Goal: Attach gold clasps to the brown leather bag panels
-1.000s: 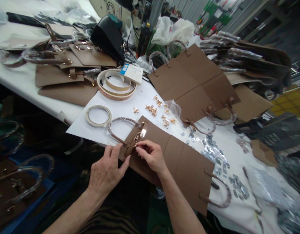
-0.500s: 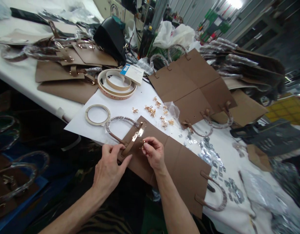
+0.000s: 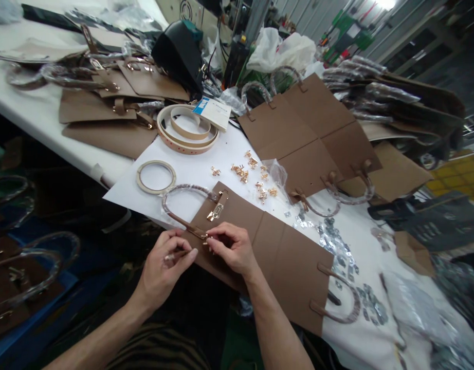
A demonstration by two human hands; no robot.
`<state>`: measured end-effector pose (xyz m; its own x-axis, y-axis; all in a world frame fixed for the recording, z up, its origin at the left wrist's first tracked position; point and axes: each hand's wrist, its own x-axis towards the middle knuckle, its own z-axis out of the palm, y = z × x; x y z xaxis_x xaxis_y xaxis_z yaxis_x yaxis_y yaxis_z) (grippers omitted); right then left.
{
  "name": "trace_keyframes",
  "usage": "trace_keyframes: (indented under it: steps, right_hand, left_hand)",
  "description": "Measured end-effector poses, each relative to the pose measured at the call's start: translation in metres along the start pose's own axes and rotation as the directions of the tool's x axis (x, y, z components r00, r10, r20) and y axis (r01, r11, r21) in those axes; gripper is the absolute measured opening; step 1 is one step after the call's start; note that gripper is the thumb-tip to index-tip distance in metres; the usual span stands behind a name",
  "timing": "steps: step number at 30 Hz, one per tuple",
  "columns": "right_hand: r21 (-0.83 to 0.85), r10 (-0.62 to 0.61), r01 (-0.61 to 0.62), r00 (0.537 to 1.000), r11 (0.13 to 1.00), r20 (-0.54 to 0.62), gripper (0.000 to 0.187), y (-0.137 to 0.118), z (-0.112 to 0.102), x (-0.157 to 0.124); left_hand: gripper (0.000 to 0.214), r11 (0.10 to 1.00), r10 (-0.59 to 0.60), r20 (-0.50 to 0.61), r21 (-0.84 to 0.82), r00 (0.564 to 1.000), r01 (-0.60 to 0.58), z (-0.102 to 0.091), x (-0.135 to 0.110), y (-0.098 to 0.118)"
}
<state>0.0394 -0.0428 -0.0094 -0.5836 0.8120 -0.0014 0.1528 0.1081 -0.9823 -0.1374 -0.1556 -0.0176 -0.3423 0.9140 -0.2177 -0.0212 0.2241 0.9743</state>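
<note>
A brown handbag panel (image 3: pixel 277 249) lies across the table edge in front of me, with a plastic-wrapped handle (image 3: pixel 188 187) at its left end. My left hand (image 3: pixel 163 270) is closed in a pinch on the end of a brown strap (image 3: pixel 179 254), just off the panel's near left corner. A short strap with a gold clasp plate (image 3: pixel 216 209) stays on the panel farther up. Over the panel, beside the handle's near base, my right hand (image 3: pixel 235 249) pinches a small gold metal fitting (image 3: pixel 208 240); the fingers partly hide it.
Several loose gold fittings (image 3: pixel 242 173) lie on white paper beyond the panel, near a tape roll (image 3: pixel 156 177) and coiled strips (image 3: pixel 186 146). Silver metal pieces (image 3: pixel 337 244) are spread at right. Another brown panel (image 3: pixel 294 123) and stacked bag parts (image 3: pixel 102 110) stand behind.
My left hand has taken hold of the strap end and lifted it off the clasp. My right hand has moved left and nearer with the gold fitting.
</note>
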Motion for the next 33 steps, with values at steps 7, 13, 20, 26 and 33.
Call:
trace_keyframes:
  steps: [7, 13, 20, 26, 33]
  right_hand:
    - [-0.256, -0.163, 0.177, 0.984, 0.95, 0.076, 0.01, -0.007, 0.003, 0.002]
    - [-0.313, -0.24, 0.261, 0.965, 0.913, 0.104, 0.011, -0.004, 0.008, 0.0]
    - [-0.344, -0.267, 0.287, 0.958, 0.894, 0.104, 0.015, 0.0, 0.013, -0.003]
    - [-0.323, -0.255, 0.266, 0.964, 0.908, 0.076, 0.018, -0.003, 0.017, -0.006]
    - [-0.309, -0.316, 0.305, 0.949, 0.901, 0.015, 0.022, 0.0, 0.023, -0.008]
  left_hand:
    - [0.02, 0.996, -0.076, 0.026, -0.052, 0.997, 0.077, -0.006, -0.004, -0.001]
    - [0.02, 0.96, -0.158, 0.148, -0.208, 0.976, 0.187, -0.019, -0.004, -0.007]
    - [0.041, 0.845, -0.402, -0.019, -0.392, 0.915, 0.363, 0.002, -0.004, -0.005]
    - [0.072, 0.752, -0.475, 0.066, -0.486, 0.877, 0.444, 0.005, -0.002, 0.004]
    - [0.052, 0.712, -0.515, -0.036, -0.573, 0.856, 0.404, 0.002, 0.006, 0.01]
